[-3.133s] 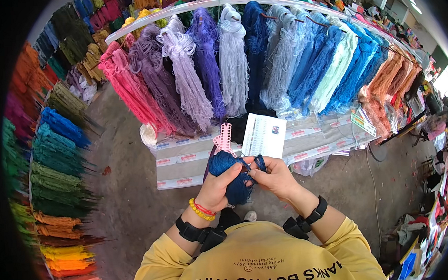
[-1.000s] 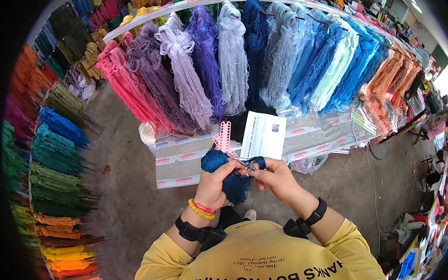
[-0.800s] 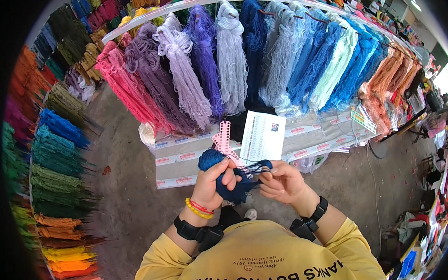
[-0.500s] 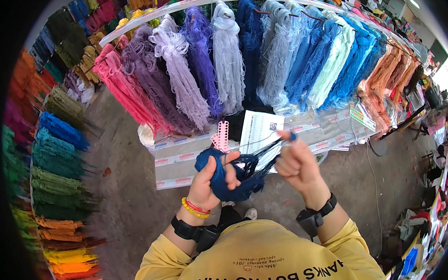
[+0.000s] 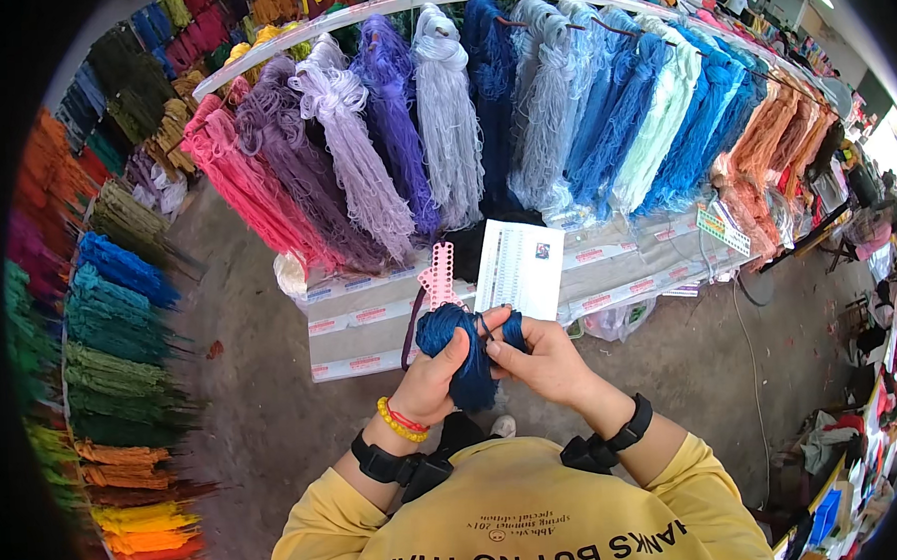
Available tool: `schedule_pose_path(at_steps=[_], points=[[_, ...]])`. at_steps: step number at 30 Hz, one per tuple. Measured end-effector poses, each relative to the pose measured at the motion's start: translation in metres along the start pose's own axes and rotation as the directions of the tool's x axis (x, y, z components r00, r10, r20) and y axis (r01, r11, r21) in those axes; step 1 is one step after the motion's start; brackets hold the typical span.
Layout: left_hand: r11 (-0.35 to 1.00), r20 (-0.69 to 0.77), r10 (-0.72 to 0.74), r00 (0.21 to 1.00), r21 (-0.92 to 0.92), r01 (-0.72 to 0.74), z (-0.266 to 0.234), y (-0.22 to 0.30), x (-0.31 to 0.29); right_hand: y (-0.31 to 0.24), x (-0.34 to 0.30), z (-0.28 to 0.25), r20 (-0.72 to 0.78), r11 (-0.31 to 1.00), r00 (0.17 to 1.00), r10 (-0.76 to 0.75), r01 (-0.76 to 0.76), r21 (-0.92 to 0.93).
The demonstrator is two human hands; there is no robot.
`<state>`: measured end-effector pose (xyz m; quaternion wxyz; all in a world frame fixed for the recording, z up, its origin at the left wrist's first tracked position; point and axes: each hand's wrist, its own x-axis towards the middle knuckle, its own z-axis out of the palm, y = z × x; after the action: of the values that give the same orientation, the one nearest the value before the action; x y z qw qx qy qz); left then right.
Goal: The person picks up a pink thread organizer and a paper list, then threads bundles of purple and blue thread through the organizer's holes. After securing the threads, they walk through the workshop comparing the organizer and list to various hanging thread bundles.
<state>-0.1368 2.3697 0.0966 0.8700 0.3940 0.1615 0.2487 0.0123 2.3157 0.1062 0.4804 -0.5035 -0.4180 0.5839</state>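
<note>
A dark blue skein of thread [image 5: 470,384] is bunched up between my two hands, just in front of the bench edge. My left hand [image 5: 435,373] is wrapped round its left side, with the thumb laid over the strands. Against its right side, my right hand [image 5: 537,358] pinches a few strands between thumb and fingers, and a blue loop sits over its fingers. Beyond the skein lie a pink card with punched holes [image 5: 438,272] and a white printed sheet [image 5: 518,273] bearing a small picture.
Behind the bench top [image 5: 356,329], skeins in pink, purple, grey, blue and orange hang from a rail [image 5: 376,3]. More coloured skeins [image 5: 121,349] hang at the left. A green-edged card [image 5: 724,230] lies right of the sheet. A thin cable [image 5: 753,367] runs down to the floor.
My right hand has come in left and down to meet the left hand. The strands that stretched between the hands are now gathered into the bunched skein.
</note>
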Motion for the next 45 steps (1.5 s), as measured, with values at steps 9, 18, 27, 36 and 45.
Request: schedule_pose_path(at_steps=[9,18,27,36,45], points=[[0.994,-0.148,0.078,0.986,-0.07,-0.089,0.009,0.006,0.001,0.001,0.0,0.0,-0.056,0.983,0.991,-0.121,0.127,0.134],[0.986,-0.251,0.135,0.959,0.132,-0.104,-0.009,0.004,-0.001,0.003,-0.003,-0.013,0.19,0.839,0.981,0.047,-0.142,0.525],[0.979,-0.099,0.006,0.995,-0.2,-0.026,-0.009,0.009,-0.008,-0.008,0.003,-0.005,0.163,0.843,0.986,0.02,-0.104,0.527],[1.0,-0.088,0.026,0.996,-0.013,-0.027,-0.011,0.009,-0.013,0.001,0.014,0.021,0.031,0.999,0.999,0.023,-0.022,-0.038],[0.999,-0.122,0.001,0.993,-0.042,-0.006,-0.023,0.008,-0.015,0.005,0.018,0.019,0.055,0.987,0.998,-0.037,0.028,0.16]])
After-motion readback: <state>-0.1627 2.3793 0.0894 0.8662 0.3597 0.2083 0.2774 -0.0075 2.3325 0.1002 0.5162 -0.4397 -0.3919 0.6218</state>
